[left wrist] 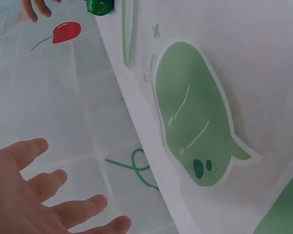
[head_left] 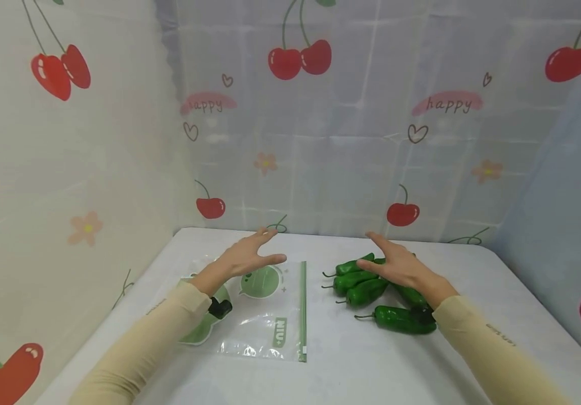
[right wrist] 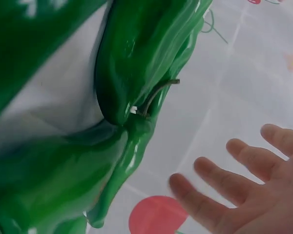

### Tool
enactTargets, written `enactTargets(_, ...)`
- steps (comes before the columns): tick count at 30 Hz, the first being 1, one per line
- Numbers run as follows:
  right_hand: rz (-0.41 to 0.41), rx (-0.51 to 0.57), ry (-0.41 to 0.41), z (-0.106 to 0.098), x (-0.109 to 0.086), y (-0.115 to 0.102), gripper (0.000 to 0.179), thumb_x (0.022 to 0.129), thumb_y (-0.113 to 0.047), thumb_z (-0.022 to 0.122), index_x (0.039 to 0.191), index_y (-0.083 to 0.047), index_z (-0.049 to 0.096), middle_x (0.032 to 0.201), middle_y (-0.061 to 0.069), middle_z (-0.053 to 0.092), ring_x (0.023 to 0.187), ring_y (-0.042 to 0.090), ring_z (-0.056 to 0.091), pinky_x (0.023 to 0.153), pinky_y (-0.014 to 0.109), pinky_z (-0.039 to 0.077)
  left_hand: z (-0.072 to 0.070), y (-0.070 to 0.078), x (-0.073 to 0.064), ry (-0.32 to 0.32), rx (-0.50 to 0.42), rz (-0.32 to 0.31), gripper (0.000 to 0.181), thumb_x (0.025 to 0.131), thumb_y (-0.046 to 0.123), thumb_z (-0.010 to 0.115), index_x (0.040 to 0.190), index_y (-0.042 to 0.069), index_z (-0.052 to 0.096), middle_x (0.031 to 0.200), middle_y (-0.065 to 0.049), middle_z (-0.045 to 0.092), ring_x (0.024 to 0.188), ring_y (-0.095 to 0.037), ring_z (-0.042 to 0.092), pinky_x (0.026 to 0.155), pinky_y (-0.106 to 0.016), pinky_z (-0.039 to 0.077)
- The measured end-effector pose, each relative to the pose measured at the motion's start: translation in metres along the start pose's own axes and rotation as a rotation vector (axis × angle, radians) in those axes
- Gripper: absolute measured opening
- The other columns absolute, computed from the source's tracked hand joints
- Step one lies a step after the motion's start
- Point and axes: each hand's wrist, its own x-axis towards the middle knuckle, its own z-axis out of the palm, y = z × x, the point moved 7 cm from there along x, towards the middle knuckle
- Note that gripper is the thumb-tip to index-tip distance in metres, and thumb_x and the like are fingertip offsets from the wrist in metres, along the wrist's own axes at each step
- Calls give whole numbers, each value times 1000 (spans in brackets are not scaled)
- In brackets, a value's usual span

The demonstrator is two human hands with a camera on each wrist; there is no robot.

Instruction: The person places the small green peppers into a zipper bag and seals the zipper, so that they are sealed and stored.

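My left hand [head_left: 242, 257] hovers over the far part of a clear zip bag [head_left: 250, 334] that lies flat on the table. Green cartoon shapes are printed on the bag, and its green zip strip [head_left: 303, 315] faces right. My right hand [head_left: 400, 265] is above a group of long green peppers [head_left: 366, 292], covering some of them in the head view. One green pepper [head_left: 401, 319] lies nearer to me. Both hands hold nothing; their fingers are extended, as the left hand [left wrist: 44, 195] and right hand [right wrist: 249, 180] also show in the wrist views.
The white table [head_left: 341, 377] has its far edge against a cherry-patterned curtain [head_left: 330, 146]. Similar curtain sheets hang at the left and right. A small black device [head_left: 220, 307] sits at my left wrist.
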Motion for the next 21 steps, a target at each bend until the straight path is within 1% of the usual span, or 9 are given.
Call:
enactTargets(6, -33, 40, 25, 4, 2, -8, 89, 97, -63, 59, 163, -11, 29, 161, 20, 42, 140, 46, 48, 109, 70, 39, 9, 4, 2, 6, -21, 2, 97, 87, 81, 54, 164, 25, 31, 172, -8, 20, 154, -40, 32, 117, -69, 31)
enactTargets(12, -50, 29, 40, 8, 6, -13, 83, 97, -61, 60, 160, -12, 35, 152, 19, 53, 134, 45, 54, 106, 67, 43, 14, 8, 2, 37, -48, 5, 94, 87, 79, 56, 161, 24, 38, 171, -9, 27, 152, -41, 35, 117, -67, 32)
enactTargets(17, -55, 53, 39, 14, 7, -19, 81, 96, -60, 62, 158, -13, 39, 142, 18, 62, 127, 42, 60, 104, 64, 46, 20, 12, 2, 27, -72, -23, 94, 84, 81, 59, 159, 26, 43, 167, -6, 37, 153, -33, 37, 119, -62, 34)
enactTargets(19, -63, 61, 42, 16, 8, -22, 80, 97, -59, 62, 157, -11, 41, 139, 17, 64, 125, 41, 61, 103, 63, 47, 23, 14, 1, 21, -83, -32, 95, 82, 82, 61, 157, 26, 46, 163, -4, 43, 151, -31, 40, 119, -59, 36)
enactTargets(21, -69, 74, 43, 18, 9, -26, 79, 97, -58, 63, 156, -10, 43, 137, 17, 65, 123, 41, 63, 102, 61, 48, 25, 16, 1, 20, -101, -37, 94, 81, 81, 63, 154, 24, 50, 157, -5, 51, 146, -31, 47, 116, -57, 40)
